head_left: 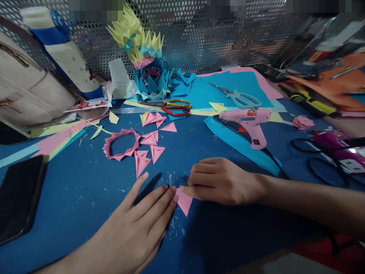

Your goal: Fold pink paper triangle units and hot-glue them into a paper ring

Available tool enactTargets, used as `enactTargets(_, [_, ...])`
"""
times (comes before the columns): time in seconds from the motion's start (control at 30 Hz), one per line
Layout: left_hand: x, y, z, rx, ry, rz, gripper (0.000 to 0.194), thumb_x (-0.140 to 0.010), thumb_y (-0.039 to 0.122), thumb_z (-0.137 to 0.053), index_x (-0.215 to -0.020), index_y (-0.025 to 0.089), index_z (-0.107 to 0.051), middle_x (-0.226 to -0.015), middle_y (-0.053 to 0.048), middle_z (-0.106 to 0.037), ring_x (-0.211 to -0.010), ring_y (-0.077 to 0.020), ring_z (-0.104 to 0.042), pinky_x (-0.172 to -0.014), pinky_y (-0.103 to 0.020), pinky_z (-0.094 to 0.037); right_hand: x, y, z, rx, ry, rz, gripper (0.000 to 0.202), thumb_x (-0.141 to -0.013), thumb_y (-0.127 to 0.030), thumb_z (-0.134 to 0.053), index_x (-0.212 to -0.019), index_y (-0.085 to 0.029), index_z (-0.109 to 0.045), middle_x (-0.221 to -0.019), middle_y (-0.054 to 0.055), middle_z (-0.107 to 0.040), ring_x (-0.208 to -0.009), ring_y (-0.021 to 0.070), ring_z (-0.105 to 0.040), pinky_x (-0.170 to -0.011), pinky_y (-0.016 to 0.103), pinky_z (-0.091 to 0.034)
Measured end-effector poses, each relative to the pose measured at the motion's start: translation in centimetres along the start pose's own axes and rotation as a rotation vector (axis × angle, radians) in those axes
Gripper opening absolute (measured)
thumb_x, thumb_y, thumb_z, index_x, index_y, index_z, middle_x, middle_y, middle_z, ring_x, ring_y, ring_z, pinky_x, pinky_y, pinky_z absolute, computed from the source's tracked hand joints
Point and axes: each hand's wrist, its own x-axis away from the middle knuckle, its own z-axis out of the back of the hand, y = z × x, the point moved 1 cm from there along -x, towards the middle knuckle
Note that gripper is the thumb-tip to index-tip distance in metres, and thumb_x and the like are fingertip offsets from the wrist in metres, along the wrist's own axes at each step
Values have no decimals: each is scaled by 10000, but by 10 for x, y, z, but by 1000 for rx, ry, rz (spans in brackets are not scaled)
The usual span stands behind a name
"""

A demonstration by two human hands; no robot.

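A small folded pink paper triangle lies on the blue table with its point toward me. Flat and with its fingers stretched, my left hand touches the triangle's left edge with its fingertips. My right hand is curled, its fingers closed at the triangle's upper right corner and hiding part of it. Beyond the hands lie several similar pink folded pieces beside a ring of linked pink pieces.
A pink glue gun rests on the right, its cord trailing toward me. Red-and-yellow scissors and light-blue scissors lie farther back. A spiky paper model stands by the perforated metal panel. A black phone lies at left.
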Motion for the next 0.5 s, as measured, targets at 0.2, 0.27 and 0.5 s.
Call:
enactTargets(0.2, [1, 1, 0, 10, -11, -1, 440, -973, 321, -544, -1359, 110, -560, -1385, -86, -593, -1276, -244, -512, -1234, -521, -15, -1, 1, 3, -18, -9, 40, 269, -1036, -140, -393, -959, -124, -650, -785, 25, -633, -773, 158, -548, -604, 306, -383])
enactTargets(0.27, [1, 1, 1, 20, -15, 0, 443, -975, 323, -545, -1364, 110, -554, -1391, -83, -588, -1281, -244, -507, -1236, -521, -17, -2, 1, 3, -26, -25, 51, 279, -1040, -134, -373, -988, -119, -647, -815, 30, -644, -795, 162, -545, -616, 311, -381])
enactTargets(0.5, [2, 0, 2, 32, -16, 0, 455, -976, 315, -549, -1378, 102, -537, -1406, -89, -576, -1285, -241, -501, -1235, -518, -23, -4, 5, 16, -49, -145, 19, 282, -1016, -230, -466, -766, -177, -587, -795, 0, -588, -767, 156, -466, -650, 332, -337])
